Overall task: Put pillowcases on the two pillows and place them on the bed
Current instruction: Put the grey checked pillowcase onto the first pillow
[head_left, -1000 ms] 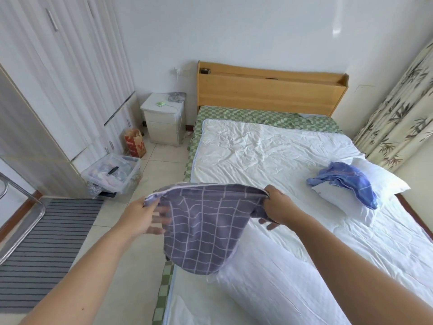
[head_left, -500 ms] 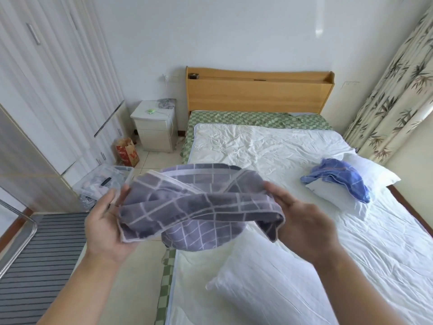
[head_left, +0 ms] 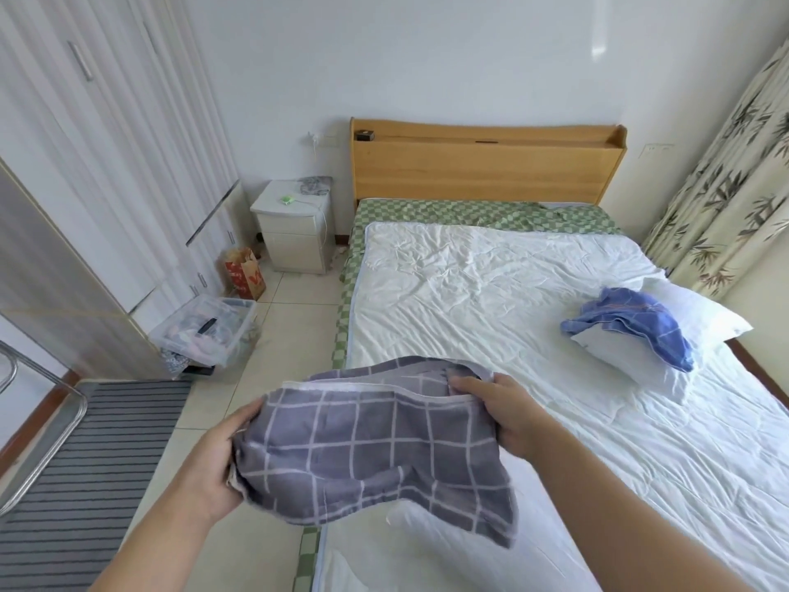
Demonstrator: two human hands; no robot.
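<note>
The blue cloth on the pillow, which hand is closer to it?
Right. The right hand grips the grey checked pillowcase on the side toward the blue cloth. The left hand grips the pillowcase's other end, out over the floor, farther away.

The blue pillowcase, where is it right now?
In the head view the blue pillowcase lies crumpled on top of a bare white pillow on the right side of the bed, near the curtain.

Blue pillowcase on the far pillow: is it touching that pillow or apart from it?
Touching. The head view shows the blue pillowcase crumpled and draped directly over the white pillow, its folds resting on the pillow's top with no gap.
</note>
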